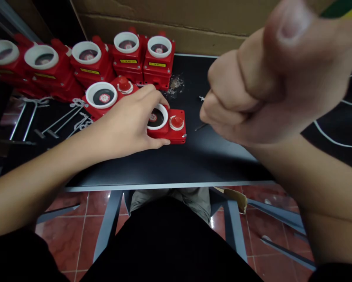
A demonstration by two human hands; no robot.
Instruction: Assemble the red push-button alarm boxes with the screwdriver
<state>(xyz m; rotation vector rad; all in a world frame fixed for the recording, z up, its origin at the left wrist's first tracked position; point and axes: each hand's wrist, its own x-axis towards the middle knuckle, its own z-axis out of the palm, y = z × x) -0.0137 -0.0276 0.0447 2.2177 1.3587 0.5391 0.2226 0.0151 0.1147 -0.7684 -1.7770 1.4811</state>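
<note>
Our left hand (pixel 134 117) pinches a red box (pixel 178 136) between its fingers; our raised right hand (pixel 272 82) clenches a handle (pixel 342 7)!

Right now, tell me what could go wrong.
The left hand grips a red unit close to a neighbouring unit; shifting it might knock that one. The left forearm passes near metal rods and could brush them. The right hand seems to hold a green and yellow item, mostly hidden, which might slip.

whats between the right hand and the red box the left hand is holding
In the head view: black tabletop, plus a thin dark rod between the red box and right hand.
</note>
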